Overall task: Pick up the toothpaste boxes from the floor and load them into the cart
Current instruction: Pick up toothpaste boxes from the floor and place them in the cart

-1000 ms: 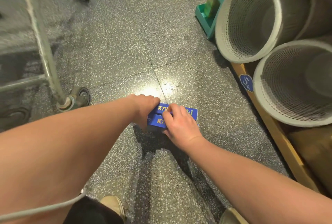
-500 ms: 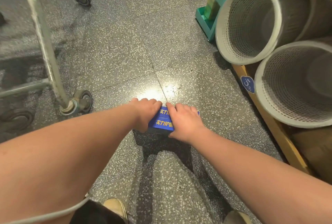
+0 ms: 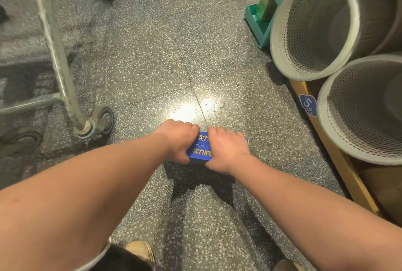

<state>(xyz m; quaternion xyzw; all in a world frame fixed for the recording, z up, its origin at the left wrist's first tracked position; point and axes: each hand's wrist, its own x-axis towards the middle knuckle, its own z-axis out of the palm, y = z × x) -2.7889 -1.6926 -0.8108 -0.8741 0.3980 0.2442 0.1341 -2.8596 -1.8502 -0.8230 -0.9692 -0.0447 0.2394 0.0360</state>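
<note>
Head view: two blue toothpaste boxes point(image 3: 200, 151) w/ yellow lettering sit side by side, long edges touching, at the centre of the speckled floor point(image 3: 141, 57), just near of a bright glare spot. Left hand point(image 3: 178, 138) grips their left end, fingers curled over the far edge, thumb on the near side. Right hand point(image 3: 226, 150) clamps the right end the same way, so only the mid part of the boxes shows. Can't tell if the boxes touch the floor (dark shadow right under them). Cart point(image 3: 59, 61) stands to the left, one caster point(image 3: 104, 118) near the left hand. Two white mesh baskets point(image 3: 313, 29) lie on their sides far right, above a wooden shelf edge point(image 3: 339, 157) w/ a blue price tag point(image 3: 307, 105).
</note>
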